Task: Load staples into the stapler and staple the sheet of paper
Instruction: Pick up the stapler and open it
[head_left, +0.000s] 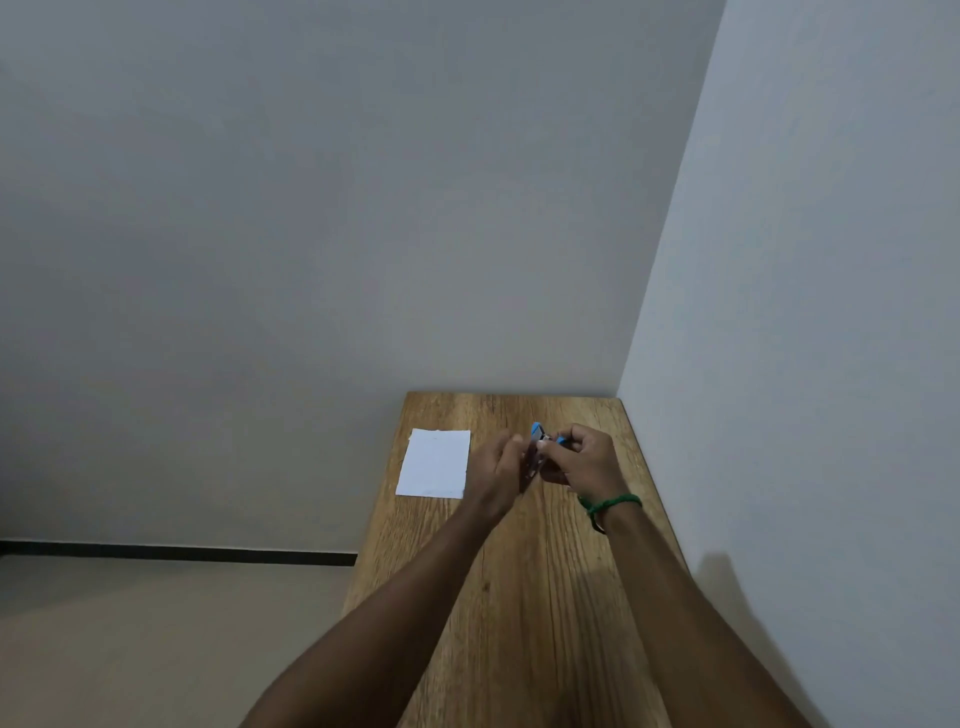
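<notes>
A small blue stapler (538, 441) is held above the wooden table (524, 597), hinged apart with its metal channel showing. My right hand (584, 457) grips its right side, and a green band circles that wrist. My left hand (498, 462) pinches at the stapler's left side; whether it holds staples is too small to tell. A white sheet of paper (435, 463) lies flat on the table to the left of both hands, untouched.
The narrow table stands in a corner, with a wall along its right edge (779, 364) and another behind it. Its left edge drops to the floor (156, 623). Bare wood stretches from the hands toward me.
</notes>
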